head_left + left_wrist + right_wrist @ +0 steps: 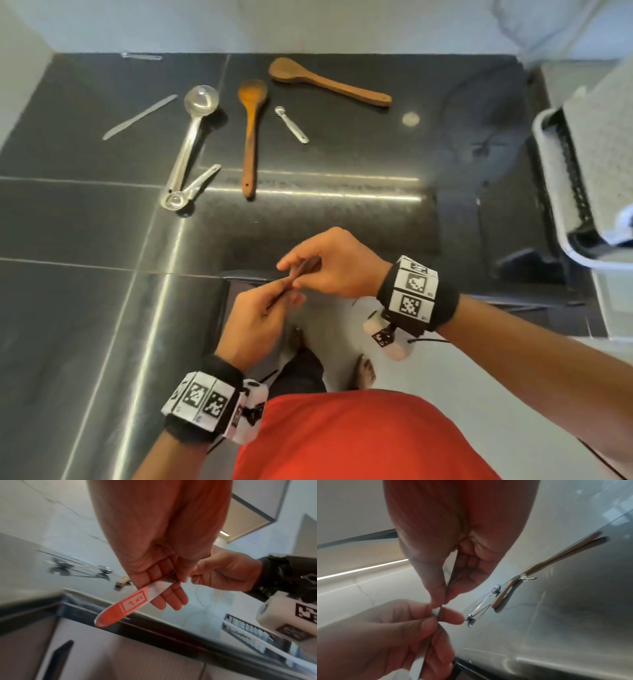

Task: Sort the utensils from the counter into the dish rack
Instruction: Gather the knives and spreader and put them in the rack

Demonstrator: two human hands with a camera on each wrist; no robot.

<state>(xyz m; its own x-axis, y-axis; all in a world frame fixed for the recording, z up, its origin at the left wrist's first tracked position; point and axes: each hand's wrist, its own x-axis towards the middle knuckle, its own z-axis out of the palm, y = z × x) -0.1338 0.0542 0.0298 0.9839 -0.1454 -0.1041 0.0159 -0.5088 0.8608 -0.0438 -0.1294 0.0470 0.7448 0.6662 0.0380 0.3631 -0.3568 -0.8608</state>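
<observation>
A flat metal table knife (303,268) with a labelled blade (132,605) hangs over the counter's front edge, held by both hands. My left hand (293,293) grips one end, and my right hand (289,274) pinches the other between thumb and fingers (436,599). Farther back on the dark counter (342,212) lie another knife (138,117), a steel ladle (191,137), a small measuring spoon (191,190), a wooden spoon (251,133), a wooden spatula (325,84) and a tiny metal spoon (292,125). The white dish rack (555,192) stands at the right.
A thin metal piece (141,56) lies against the back wall. A round pale spot (411,119) marks the counter right of the utensils. White walls close the back and left. Cabinet fronts (120,655) sit below the counter edge, with my feet on the floor.
</observation>
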